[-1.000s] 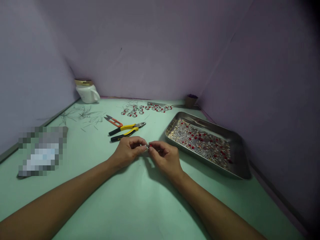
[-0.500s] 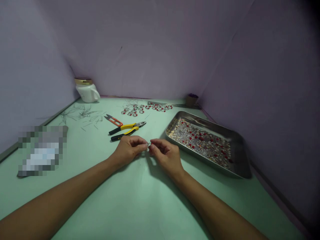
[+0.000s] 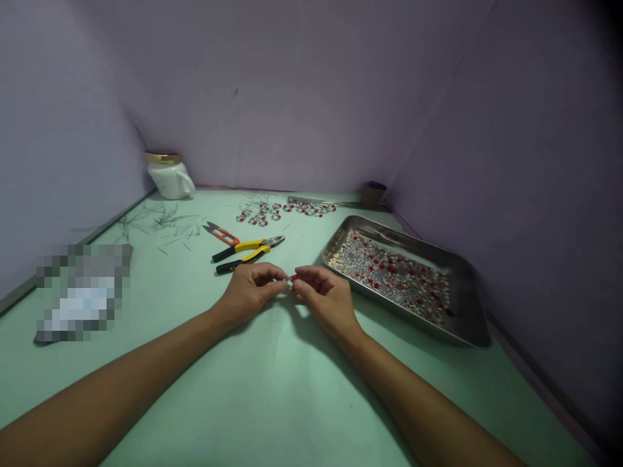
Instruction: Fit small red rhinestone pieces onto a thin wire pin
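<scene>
My left hand (image 3: pixel 253 288) is closed in a pinch, thumb against forefinger, on a small beaded piece mostly hidden by the fingertips. Just across from it, my right hand (image 3: pixel 326 295) pinches a red bead (image 3: pixel 294 277) between thumb and forefinger. The fingertips of both hands almost meet above the green tabletop. Behind the left hand lie yellow-and-black pliers (image 3: pixel 253 246), jaws pointing right. Orange thread snips (image 3: pixel 222 234) rest beyond them. A metal tray (image 3: pixel 413 318) of red, white and pale beads stands right of my right hand.
Several red-and-clear beaded rings (image 3: pixel 311 209) lie at the back. Loose wire pieces (image 3: pixel 163 220) are scattered back left, near a white mug (image 3: pixel 170 180) with a gold lid. A small brown pot (image 3: pixel 373 194) stands back right. A blurred-out object (image 3: pixel 85 295) lies at left.
My right hand has shifted slightly, its forefinger a little higher, and the red bead now shows more clearly at its fingertips. My left hand stays nearly still.
</scene>
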Tool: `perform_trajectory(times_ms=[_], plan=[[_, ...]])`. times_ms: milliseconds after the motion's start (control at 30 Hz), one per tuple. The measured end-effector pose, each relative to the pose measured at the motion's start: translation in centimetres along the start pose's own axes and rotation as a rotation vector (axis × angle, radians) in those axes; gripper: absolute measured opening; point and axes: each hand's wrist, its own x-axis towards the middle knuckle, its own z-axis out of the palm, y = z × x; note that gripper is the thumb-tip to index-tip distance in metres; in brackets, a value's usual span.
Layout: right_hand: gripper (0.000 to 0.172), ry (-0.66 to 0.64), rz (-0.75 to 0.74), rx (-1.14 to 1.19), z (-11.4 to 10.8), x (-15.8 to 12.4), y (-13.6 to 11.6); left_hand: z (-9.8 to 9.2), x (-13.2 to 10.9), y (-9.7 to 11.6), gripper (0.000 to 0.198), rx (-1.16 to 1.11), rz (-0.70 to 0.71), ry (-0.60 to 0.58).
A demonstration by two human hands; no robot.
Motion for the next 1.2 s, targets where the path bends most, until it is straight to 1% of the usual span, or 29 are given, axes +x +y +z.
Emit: perform_trajectory(times_ms=[67,133,233,367,633,800,867,933,1033,1100,1200], plan=[[0.021,-0.014,0.071,0.058,-0.1,0.2,-0.3,0.1,0.0,0.0,0.017,-0.025,-0.027,0.005],[0.018,-0.034,0.107,0.076,-0.2,0.2,-0.5,0.2,0.0,0.0,0.016,-0.058,-0.056,0.002],[0.017,-0.064,0.105,0.062,-0.3,0.3,-0.6,0.2,0.0,-0.1,0.015,-0.096,-0.062,-0.001],[0.021,-0.110,0.101,0.051,-0.4,0.3,-0.3,0.2,0.0,0.0,0.015,-0.113,-0.060,0.017],[0.017,-0.081,0.159,0.108,-0.4,0.4,-0.2,0.1,0.0,0.2,0.016,-0.043,-0.033,0.009],[0.018,-0.091,0.131,0.074,-0.4,0.4,-0.2,0.0,0.0,0.0,0.016,-0.041,0.003,0.002],[0.015,-0.090,0.083,0.036,-0.6,0.3,-0.1,-0.2,0.0,0.0,0.017,-0.050,0.034,-0.012],[0.012,-0.100,-0.010,-0.052,-0.8,0.3,0.2,-0.4,0.1,0.2,0.018,-0.067,0.034,-0.002],[0.012,-0.132,-0.158,-0.221,-1.1,0.3,0.5,-0.9,0.3,0.7,0.014,-0.117,-0.046,0.006],[0.016,-0.144,-0.198,-0.266,-1.3,0.4,0.7,-1.1,0.4,1.0,0.012,-0.148,-0.150,-0.063],[0.024,-0.159,-0.198,-0.242,-1.4,0.5,0.8,-1.4,0.5,1.4,0.012,-0.157,-0.302,-0.198]])
